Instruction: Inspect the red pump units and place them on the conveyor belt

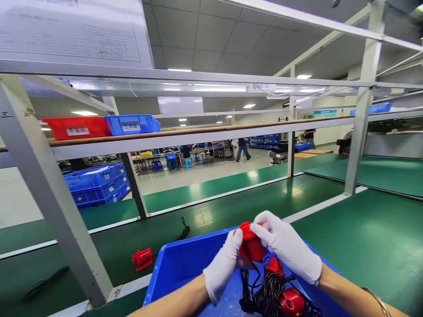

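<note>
Both my hands wear white gloves and meet over a blue bin (190, 246). My left hand (224, 264) is wrapped round the side of a red plastic housing with a black cable (253, 248), held above the bin. At its top edge, the fingers of my right hand (286, 244) are pinched on the same housing. Below, inside the bin, lie more red housings (292, 301) among bundled black cables (272, 288). The fingers of my left hand behind the housing are partly hidden.
Left of the bin, another red housing (142, 259) and a coiled black cable (183, 231) lie on the green surface (231, 211). A metal post (62, 189) rises at the left. Overhead, a shelf (205, 137) carries a red box (77, 128) and a blue box (132, 124).
</note>
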Motion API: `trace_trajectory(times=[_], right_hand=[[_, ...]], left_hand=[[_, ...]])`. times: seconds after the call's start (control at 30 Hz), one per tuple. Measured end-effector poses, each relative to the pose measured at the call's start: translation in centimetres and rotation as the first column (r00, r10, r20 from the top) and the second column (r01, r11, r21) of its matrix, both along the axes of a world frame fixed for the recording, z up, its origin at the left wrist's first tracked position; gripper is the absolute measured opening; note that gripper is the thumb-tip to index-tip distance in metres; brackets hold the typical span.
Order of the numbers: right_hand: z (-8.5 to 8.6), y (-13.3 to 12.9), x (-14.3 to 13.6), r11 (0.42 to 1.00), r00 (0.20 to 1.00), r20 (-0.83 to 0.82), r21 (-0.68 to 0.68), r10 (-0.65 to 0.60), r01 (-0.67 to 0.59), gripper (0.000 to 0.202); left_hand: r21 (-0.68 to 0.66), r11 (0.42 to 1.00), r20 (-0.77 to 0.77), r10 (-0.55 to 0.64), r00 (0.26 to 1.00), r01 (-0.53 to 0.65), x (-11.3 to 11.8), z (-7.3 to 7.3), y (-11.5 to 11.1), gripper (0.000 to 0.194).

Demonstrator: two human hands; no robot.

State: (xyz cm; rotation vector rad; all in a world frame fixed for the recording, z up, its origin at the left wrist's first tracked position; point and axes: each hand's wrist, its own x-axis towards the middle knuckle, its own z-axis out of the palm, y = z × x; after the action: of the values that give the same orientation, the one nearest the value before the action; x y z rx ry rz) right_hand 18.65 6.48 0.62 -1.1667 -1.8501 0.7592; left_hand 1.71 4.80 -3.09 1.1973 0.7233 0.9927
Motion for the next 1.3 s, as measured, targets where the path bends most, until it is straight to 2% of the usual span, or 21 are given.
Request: trace_trajectory(times=[0.1, 0.17, 0.27, 0.37, 0.53, 0.77, 0.83, 0.9, 0.93, 0.97, 1.03, 1.1, 1.2, 1.23, 1.3], right_hand=[[-0.8, -0.5, -0.6, 0.994, 0.991, -0.100, -0.051, 0.086, -0.092, 0.031], [-1.1, -0.8, -0.5, 0.986, 0.979, -0.152, -0.070, 0.137, -0.149, 0.035], [-0.9, -1.3, -0.1, 0.976, 0.965, -0.182, -0.080, 0.187, -0.204, 0.039], [-0.2, -1.9, 0.3, 0.977, 0.973, -0.124, -0.070, 0.194, -0.204, 0.040], [0.5, -2.8, 0.7, 0.977, 0.977, -0.007, -0.033, 0.212, -0.213, 0.041], [0.4, -3.7, 1.0, 0.961, 0.961, 0.013, -0.003, 0.278, -0.278, 0.041], [0.4, -3.9, 1.0, 0.957, 0.958, 0.024, 0.025, 0.287, -0.287, 0.041], [0.3, -3.9, 1.0, 0.959, 0.959, 0.018, 0.025, 0.283, -0.283, 0.041], [0.2, -3.7, 1.0, 0.962, 0.963, 0.014, 0.023, 0.271, -0.271, 0.041], [0.1, -3.4, 1.1, 0.968, 0.969, 0.014, 0.024, 0.248, -0.249, 0.042], [-0.3, -2.8, 1.1, 0.980, 0.979, 0.035, 0.026, 0.199, -0.200, 0.046], [-0.8, -2.3, 1.1, 0.984, 0.981, 0.072, -0.001, 0.180, -0.180, 0.051], [-1.2, -2.2, 0.6, 0.967, 0.966, 0.077, -0.078, 0.248, -0.242, 0.051], [-1.1, -2.4, 0.4, 0.957, 0.960, 0.048, -0.103, 0.276, -0.271, 0.050], [-0.4, -2.9, -0.1, 0.935, 0.949, -0.052, -0.161, 0.311, -0.315, 0.049]], left_hand=[[-0.229, 0.969, 0.120, 0.127, 0.985, -0.097, 1.3, -1.7, -0.7, 0.076], [-0.338, 0.940, 0.254, 0.140, 0.957, -0.048, 1.6, -2.4, -0.3, 0.075], [-0.324, 0.943, 0.464, 0.093, 0.881, 0.071, 1.4, -2.4, 0.3, 0.067], [-0.284, 0.947, 0.548, 0.034, 0.836, 0.148, 1.0, -2.0, 0.1, 0.065], [-0.121, 0.963, 0.454, -0.162, 0.876, 0.241, 0.4, -1.4, -0.8, 0.074], [-0.132, 0.950, 0.438, -0.199, 0.876, 0.282, -0.6, -0.7, -1.4, 0.064], [-0.077, 0.973, 0.365, -0.174, 0.915, 0.216, -0.9, -0.1, -1.7, 0.064], [0.086, 0.996, 0.202, -0.034, 0.979, 0.017, -1.1, 0.8, -2.1, 0.061], [0.212, 0.973, 0.108, 0.065, 0.992, -0.087, -1.2, 1.2, -2.3, 0.058], [0.338, 0.927, 0.029, 0.160, 0.987, -0.161, -1.3, 1.4, -2.5, 0.056], [0.512, 0.830, -0.072, 0.300, 0.951, -0.223, -1.4, 1.6, -2.7, 0.058], [0.597, 0.754, -0.103, 0.411, 0.906, -0.274, -1.5, 1.3, -2.8, 0.062], [0.697, 0.635, -0.124, 0.565, 0.816, -0.333, -1.4, 1.0, -2.8, 0.061], [0.723, 0.604, -0.121, 0.589, 0.799, -0.336, -1.4, 1.0, -2.8, 0.061], [0.750, 0.579, -0.108, 0.585, 0.804, -0.321, -1.3, 1.1, -2.9, 0.060]])
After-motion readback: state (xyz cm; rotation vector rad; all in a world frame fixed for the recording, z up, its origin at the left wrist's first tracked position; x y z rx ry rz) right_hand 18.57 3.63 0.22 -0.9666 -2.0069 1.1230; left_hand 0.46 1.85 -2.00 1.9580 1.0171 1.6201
